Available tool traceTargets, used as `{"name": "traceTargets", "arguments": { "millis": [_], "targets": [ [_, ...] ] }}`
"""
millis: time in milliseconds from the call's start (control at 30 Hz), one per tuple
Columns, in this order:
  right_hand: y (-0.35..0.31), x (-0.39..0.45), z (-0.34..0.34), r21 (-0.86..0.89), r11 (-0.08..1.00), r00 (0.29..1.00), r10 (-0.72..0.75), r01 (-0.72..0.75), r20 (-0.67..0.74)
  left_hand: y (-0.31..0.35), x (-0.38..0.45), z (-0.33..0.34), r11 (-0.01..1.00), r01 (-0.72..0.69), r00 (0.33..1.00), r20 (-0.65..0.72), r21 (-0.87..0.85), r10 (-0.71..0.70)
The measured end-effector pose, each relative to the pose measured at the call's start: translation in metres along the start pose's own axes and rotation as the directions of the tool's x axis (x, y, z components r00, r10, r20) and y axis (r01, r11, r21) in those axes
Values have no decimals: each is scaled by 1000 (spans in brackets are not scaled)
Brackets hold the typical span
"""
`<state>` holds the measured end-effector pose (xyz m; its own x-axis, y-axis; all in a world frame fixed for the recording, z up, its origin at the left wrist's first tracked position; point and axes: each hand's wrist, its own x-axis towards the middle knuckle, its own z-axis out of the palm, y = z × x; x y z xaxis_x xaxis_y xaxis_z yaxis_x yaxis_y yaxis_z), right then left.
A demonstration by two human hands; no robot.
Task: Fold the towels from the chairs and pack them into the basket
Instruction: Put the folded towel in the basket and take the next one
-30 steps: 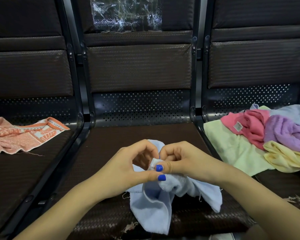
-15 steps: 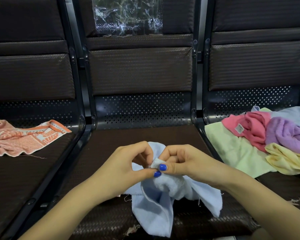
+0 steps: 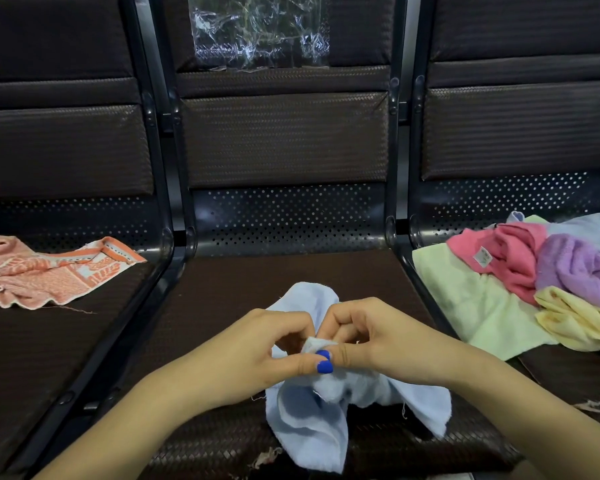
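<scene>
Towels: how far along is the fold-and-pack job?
Early. Done: nothing visibly; no folded towel or basket is in view. In hand: the left hand and right hand both pinch a bunched light blue towel over the middle seat. Left: that fold, the orange patterned towel on the left seat, and the unfolded pile on the right: green, pink, purple, yellow.

Expect dim, even lighting with soft shadows. Glare appears on the plastic film (image 3: pixel 258 31). Wide-angle distortion bows the chair frames (image 3: pixel 400 133) near your frame edges. Focus is slightly soft.
</scene>
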<state>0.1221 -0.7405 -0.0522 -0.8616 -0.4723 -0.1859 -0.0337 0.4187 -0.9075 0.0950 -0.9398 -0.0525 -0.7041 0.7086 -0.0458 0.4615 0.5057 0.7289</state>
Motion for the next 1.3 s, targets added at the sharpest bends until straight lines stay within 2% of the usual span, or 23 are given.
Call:
{"name": "traceTargets", "arguments": {
  "millis": [133, 333, 433, 567, 700, 833, 900, 967, 1033, 1167, 1300],
  "targets": [
    [-3, -1, -2, 0, 1000, 999, 6, -6, 43, 2, -2, -1, 999, -21, 999, 32, -38, 22],
    [-5, -3, -6, 34, 999, 991, 24, -29, 132, -2, -4, -1, 994, -96, 995, -12, -53, 95],
    [-6, -2, -5, 43, 998, 995, 30, -34, 95, -2, -7, -10, 990, -135, 985, -112, -43, 130],
    [-8, -3, -7, 36, 999, 1000, -14, 14, 10, -2, -10, -21, 978, -139, 977, -181, -159, 109],
    [-9, -4, -9, 40, 997, 997, -71, 71, 0, -1, -13, -29, 941, -189, 956, -273, -280, 110],
    [-11, -7, -12, 83, 984, 987, -157, 158, -22, -5, -13, -40, 900, -246, 869, -493, -359, 41],
    [-12, -7, -15, 81, 982, 985, -167, 170, -40, -7, -10, -39, 852, -259, 830, -556, -454, -44],
    [-11, -6, -20, 48, 985, 985, -161, 163, -54, -9, -4, -35, 767, -249, 800, -572, -592, -182],
    [-7, -4, -23, -17, 991, 989, -133, 133, -57, -15, 2, -33, 720, -225, 754, -586, -656, -298],
    [0, -3, -29, -80, 993, 994, -88, 83, -63, -30, 4, -40, 650, -267, 644, -633, -712, -429],
    [9, -5, -36, -237, 969, 990, -92, 65, -104, -49, -1, -54, 569, -358, 518, -664, -741, -539]
  ]
}}
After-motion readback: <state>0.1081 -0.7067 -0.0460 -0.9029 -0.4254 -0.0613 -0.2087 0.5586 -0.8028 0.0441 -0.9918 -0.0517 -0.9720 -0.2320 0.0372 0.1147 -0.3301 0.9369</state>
